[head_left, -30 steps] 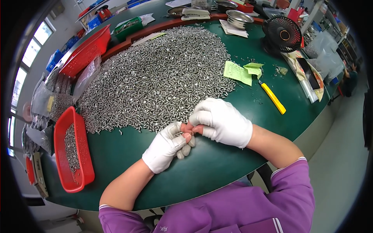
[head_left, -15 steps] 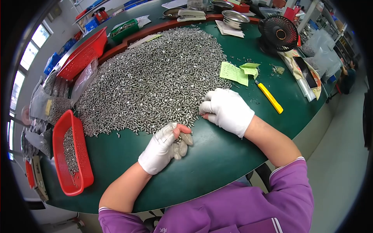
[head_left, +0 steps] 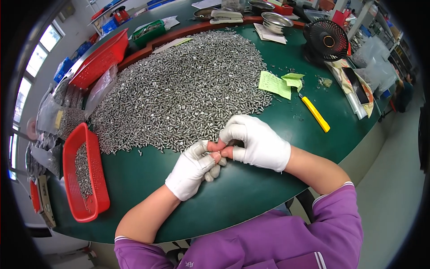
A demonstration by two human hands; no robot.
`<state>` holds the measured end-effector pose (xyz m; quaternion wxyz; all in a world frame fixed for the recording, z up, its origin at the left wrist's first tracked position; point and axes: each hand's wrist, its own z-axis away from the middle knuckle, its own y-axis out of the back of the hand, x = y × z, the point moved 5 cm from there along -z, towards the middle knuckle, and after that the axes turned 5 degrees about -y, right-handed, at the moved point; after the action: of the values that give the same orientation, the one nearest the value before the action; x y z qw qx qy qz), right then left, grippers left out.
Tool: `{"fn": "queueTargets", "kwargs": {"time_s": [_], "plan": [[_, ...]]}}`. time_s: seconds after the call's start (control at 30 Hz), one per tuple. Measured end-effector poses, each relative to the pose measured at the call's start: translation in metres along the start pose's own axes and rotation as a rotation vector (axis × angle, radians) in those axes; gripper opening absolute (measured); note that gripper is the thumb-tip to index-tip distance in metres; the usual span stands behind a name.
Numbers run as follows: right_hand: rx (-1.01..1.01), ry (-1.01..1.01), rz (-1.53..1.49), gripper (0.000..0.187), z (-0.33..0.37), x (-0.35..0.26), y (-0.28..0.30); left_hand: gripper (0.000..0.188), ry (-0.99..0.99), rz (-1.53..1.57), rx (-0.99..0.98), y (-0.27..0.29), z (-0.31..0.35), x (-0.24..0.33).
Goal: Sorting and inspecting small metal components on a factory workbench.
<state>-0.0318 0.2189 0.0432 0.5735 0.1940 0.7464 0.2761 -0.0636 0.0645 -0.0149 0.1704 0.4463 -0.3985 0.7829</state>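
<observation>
A wide heap of small silver metal pieces [head_left: 183, 89] covers the far half of the green table [head_left: 134, 179]. Both hands wear white gloves with the fingertips cut away. My left hand [head_left: 193, 169] and my right hand [head_left: 256, 143] meet at the heap's near edge, bare fingertips pinched together on small metal pieces [head_left: 220, 152]. More pieces seem cupped in the left palm, mostly hidden.
A red basket [head_left: 85, 172] partly filled with pieces lies at the left. A bigger red basket [head_left: 101, 58] stands at the back left. Green paper slips [head_left: 275, 84], a yellow knife [head_left: 315, 114] and a black fan [head_left: 329, 40] are on the right.
My right hand drew back from the heap's edge toward me and met the left hand again. The left hand rose slightly, fingertips now touching the right's.
</observation>
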Motion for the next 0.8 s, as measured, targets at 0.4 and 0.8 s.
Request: {"fn": "queueTargets", "kwargs": {"time_s": [0.4,0.8], "plan": [[0.089,0.191,0.490,0.012,-0.002,0.016,0.016,0.030,0.011,0.057,-0.032,-0.002,0.001,0.006],[-0.062,0.012,0.029,0.018,-0.002,0.007,-0.001,0.022,-0.003,0.022,-0.032,-0.003,0.000,0.005]]}}
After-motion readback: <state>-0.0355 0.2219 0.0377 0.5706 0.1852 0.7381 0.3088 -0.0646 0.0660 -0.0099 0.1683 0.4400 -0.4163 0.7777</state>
